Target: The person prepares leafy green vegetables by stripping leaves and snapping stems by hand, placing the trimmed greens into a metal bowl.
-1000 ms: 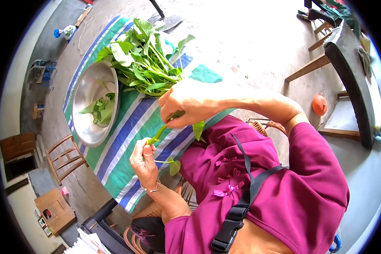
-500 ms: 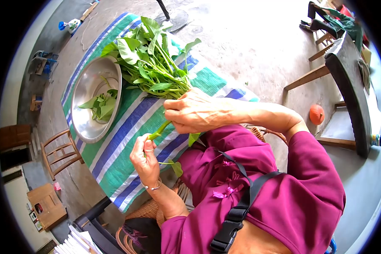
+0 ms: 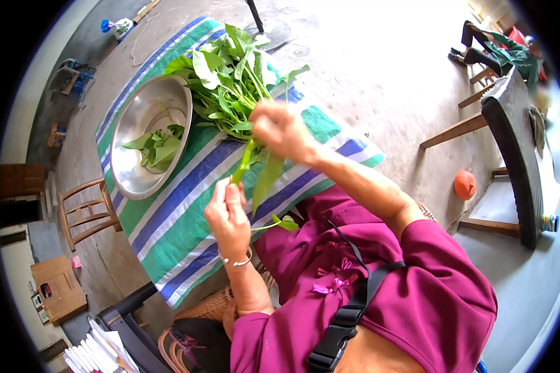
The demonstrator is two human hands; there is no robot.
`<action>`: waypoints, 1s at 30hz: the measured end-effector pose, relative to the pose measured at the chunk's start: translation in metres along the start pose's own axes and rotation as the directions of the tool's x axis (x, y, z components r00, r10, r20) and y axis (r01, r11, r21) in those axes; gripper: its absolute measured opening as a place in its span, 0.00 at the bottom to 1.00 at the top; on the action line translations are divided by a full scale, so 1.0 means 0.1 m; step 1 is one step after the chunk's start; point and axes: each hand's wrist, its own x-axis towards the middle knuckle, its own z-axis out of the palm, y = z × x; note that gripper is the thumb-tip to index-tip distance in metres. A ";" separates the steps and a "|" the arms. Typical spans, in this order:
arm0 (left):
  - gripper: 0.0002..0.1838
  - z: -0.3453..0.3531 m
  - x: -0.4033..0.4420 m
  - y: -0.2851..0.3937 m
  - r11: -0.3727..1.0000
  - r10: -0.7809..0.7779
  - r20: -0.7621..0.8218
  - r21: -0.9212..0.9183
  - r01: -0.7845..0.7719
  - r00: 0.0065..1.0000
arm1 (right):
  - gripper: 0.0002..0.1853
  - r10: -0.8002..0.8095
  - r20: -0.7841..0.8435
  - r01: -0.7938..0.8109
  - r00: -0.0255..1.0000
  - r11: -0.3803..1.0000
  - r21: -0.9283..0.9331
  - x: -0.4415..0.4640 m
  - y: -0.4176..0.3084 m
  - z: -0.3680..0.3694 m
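My left hand pinches a thick green water spinach stem upright between thumb and fingers. A thin stalk with a small leaf sticks out below that hand. My right hand, blurred by motion, is curled closed near the stem's upper end. From it a long, blurred water spinach leaf hangs down. Just beyond lies a large bunch of water spinach on the striped sheet. To the left, a steel bowl holds several picked leaves.
A green, blue and white striped sheet covers the table. A wooden chair stands to the left, and a dark-edged bench or chair at right. An orange round object rests on the floor. Another person's legs show at far right.
My right hand has moved up and away from my lap, swinging a leaf with it. My left hand has shifted slightly right and up, still holding the stem. The whole view has tilted a little.
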 end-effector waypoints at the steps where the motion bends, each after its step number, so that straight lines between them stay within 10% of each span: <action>1: 0.13 -0.05 -0.05 -0.02 0.996 -0.031 -0.007 -0.080 0.030 0.999 | 0.08 0.179 -0.241 -0.195 0.954 0.980 -0.048 0.08 0.34 -0.06; 2: 0.14 -0.16 -0.09 -0.07 0.995 -0.035 -0.006 -0.094 0.035 0.999 | 0.09 0.392 -0.272 -0.332 0.879 0.912 0.241 0.26 0.22 -0.40; 10: 0.15 -0.32 -0.09 -0.32 0.835 -0.243 0.140 -0.473 0.281 0.960 | 0.14 0.358 -0.264 -0.322 0.895 0.931 0.171 0.70 -0.06 -0.83; 26: 0.15 -0.53 -0.19 -0.69 0.679 -0.292 0.138 -0.667 0.306 0.946 | 0.01 -0.448 -0.473 0.509 0.759 0.861 0.001 2.02 -0.46 1.61; 28: 0.15 -0.56 -0.20 -0.75 0.672 -0.277 0.150 -0.676 0.303 0.949 | 0.06 -0.475 -0.109 0.458 0.873 0.876 -0.152 1.96 0.00 2.02; 29: 0.15 -0.56 -0.20 -0.75 0.673 -0.279 0.145 -0.676 0.301 0.949 | 0.11 -0.115 0.321 0.223 0.940 0.920 -0.322 1.85 0.05 2.13; 30: 0.15 -0.55 -0.20 -0.74 0.664 -0.283 0.129 -0.689 0.292 0.950 | 0.21 -0.102 0.541 0.322 0.835 0.887 -0.330 1.64 0.20 2.11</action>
